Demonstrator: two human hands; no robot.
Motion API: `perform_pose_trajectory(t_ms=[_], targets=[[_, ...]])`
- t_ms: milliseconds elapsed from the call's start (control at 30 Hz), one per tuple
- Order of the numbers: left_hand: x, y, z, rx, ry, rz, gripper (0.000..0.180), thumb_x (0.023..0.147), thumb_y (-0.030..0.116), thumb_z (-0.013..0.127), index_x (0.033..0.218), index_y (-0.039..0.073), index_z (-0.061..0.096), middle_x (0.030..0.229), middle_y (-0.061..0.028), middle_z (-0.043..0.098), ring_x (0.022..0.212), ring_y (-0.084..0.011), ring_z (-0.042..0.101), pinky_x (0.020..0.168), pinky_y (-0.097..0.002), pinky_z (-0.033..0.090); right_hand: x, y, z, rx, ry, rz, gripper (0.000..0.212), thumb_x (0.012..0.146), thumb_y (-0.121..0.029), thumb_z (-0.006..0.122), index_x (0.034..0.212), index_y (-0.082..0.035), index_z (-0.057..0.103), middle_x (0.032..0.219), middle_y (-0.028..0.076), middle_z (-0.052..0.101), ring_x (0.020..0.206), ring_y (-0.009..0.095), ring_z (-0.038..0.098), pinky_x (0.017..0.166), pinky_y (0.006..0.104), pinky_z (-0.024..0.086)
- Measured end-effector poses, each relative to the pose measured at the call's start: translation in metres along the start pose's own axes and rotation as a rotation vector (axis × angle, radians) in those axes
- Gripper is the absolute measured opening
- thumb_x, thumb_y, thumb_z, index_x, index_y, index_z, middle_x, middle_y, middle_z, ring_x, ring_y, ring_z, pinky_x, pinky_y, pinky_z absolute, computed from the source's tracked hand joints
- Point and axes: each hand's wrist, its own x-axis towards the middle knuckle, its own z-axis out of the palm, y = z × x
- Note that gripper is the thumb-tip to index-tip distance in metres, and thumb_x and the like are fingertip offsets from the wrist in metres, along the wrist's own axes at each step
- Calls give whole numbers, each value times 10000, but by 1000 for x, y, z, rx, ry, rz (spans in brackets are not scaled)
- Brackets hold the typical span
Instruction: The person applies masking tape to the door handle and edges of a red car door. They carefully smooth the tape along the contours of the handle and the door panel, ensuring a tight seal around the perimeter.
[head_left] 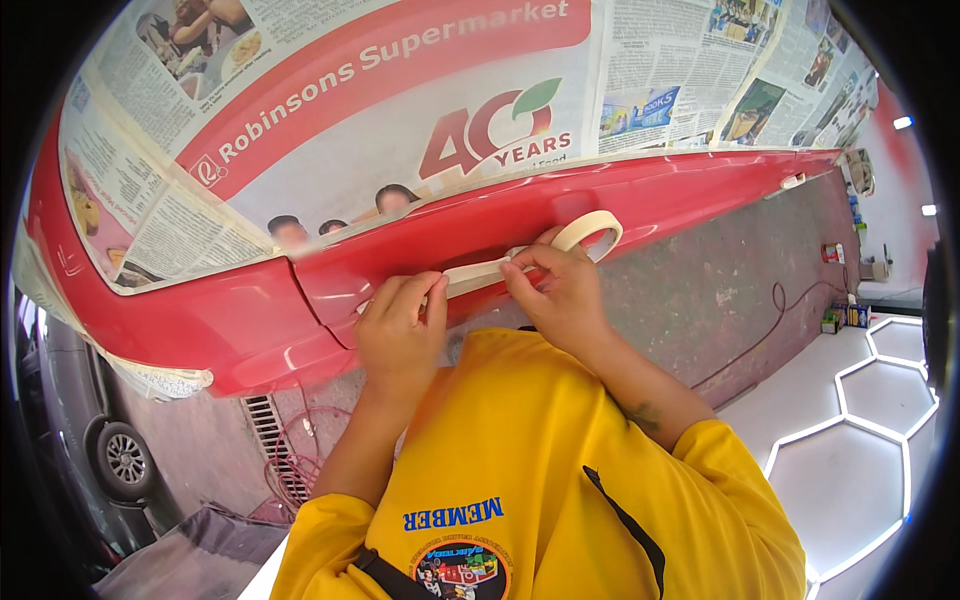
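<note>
A strip of cream masking tape point(475, 278) stretches between my two hands, in front of a glossy red car panel point(410, 243). My left hand point(398, 325) pinches the strip's left part between thumb and fingers, close against the panel. My right hand point(560, 290) is closed around the strip's other end, and the masking tape roll point(582, 226) rests against its fingers. Beyond the bare red band, newspaper sheets point(330, 110) cover the car's upper surface. Whether the strip touches the paint behind my fingers is hard to tell.
A dark vehicle with a silver wheel point(126, 455) stands at the left. Red hose point(290, 465) lies coiled by a floor grate point(264, 428). At the right, a thin cable point(770, 320) crosses the floor towards small boxes point(848, 316). White hexagonal light strips point(843, 393) glow at lower right.
</note>
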Motion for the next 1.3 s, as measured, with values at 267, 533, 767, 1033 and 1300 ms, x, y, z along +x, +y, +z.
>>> perform_pose_trajectory(t_ms=[267, 533, 767, 1033, 1300], targets=[[-3, -4, 9, 157, -68, 23, 94, 929, 84, 817, 1008, 43, 788, 926, -111, 742, 860, -334, 730, 770, -436, 588, 2, 5, 7, -133, 33, -91, 115, 861, -163, 845, 866, -69, 780, 890, 112, 699, 878, 355, 668, 822, 479, 494], [-1, -4, 14, 250, -16, 156, 101, 920, 62, 835, 1007, 35, 790, 905, -123, 730, 784, -310, 721, 696, -403, 564, 1, 7, 6, -175, 31, -116, 114, 862, -160, 841, 877, -71, 771, 884, 117, 696, 883, 359, 675, 820, 487, 490], [2, 0, 11, 279, -53, -35, 159, 892, 148, 883, 958, 61, 767, 731, -99, 670, 624, -270, 658, 601, -388, 517, 0, 8, 6, -213, 14, -97, 150, 854, -153, 861, 888, -61, 747, 920, 121, 699, 878, 371, 669, 786, 491, 525], [-18, -19, -5, 170, 13, -22, 231, 851, 151, 921, 923, 91, 710, 681, -57, 618, 590, -243, 612, 575, -377, 506, -19, 36, 3, 6, 88, -43, 229, 834, -155, 915, 993, -114, 756, 867, 89, 654, 799, 348, 653, 709, 481, 510], [-4, -8, -10, 407, -158, 384, 278, 908, 270, 892, 1104, 90, 812, 772, -80, 724, 646, -255, 688, 578, -368, 547, -12, 11, 1, -370, -67, -368, 314, 872, -247, 868, 1181, -221, 818, 930, 61, 630, 855, 314, 666, 741, 467, 511]])
